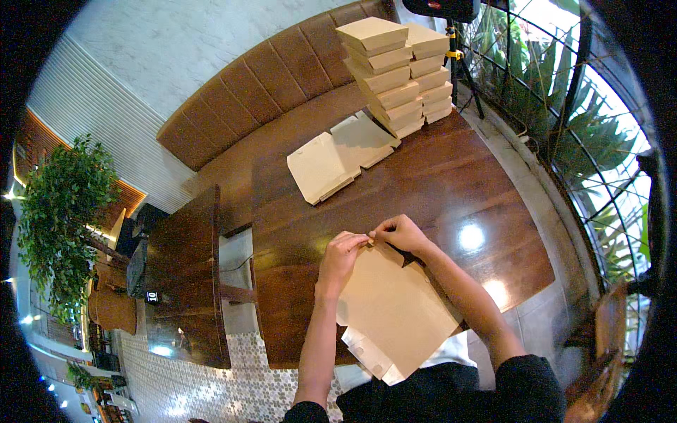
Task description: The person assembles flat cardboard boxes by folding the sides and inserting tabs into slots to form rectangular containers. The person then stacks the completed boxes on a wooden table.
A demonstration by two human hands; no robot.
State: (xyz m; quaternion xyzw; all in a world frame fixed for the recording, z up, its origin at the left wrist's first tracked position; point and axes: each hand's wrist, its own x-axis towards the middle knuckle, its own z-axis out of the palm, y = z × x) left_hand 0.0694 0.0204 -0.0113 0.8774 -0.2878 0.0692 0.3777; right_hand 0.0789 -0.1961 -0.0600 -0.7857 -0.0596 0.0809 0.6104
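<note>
A partly folded brown cardboard box blank (pixel 398 303) slants from the near table edge toward my body. Its white inner flap with tabs (pixel 363 352) sticks out at the near left. My left hand (pixel 340 255) grips the blank's far corner, fingers bent over the edge. Close beside it, my right hand (pixel 400 233) pinches the same far edge between thumb and fingers. The fingertips of both hands nearly meet there and hide the small flap they hold. Farther off, a flat unfolded box blank (pixel 324 169) lies pale side up on the table.
Two tall stacks of folded cardboard boxes (pixel 388 95) stand at the table's far right. The dark wooden table (pixel 451 190) has a brown padded bench (pixel 254 92) behind it. A second table (pixel 185 282) is at the left, past a gap. A black tripod (pixel 465 77) stands behind the stacks.
</note>
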